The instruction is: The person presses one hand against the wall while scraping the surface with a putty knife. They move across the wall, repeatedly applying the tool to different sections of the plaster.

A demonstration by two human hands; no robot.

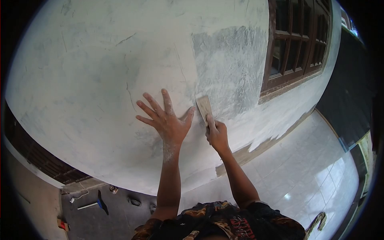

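Note:
My left hand [166, 119] has its fingers spread wide against or just off the wall [100, 80], with pale dust on the fingers and wrist. It holds nothing. Gripped in my right hand [217, 135] is a putty knife [204, 107] with a broad, whitish blade, its tip at the wall near my left thumb. The wall has a white, streaky coat with thin cracks. Above and right of the blade lies a rough grey patch [228, 64] where the coat looks thinner or scraped.
A brown-framed window [298, 44] is set in the wall at upper right. Shiny pale tiles [288, 172] cover the floor at right. On the dark floor at lower left are a broom-like tool [100, 204], a white cable [82, 194] and sandals [135, 201]. A cloth or rope [317, 224] lies at lower right.

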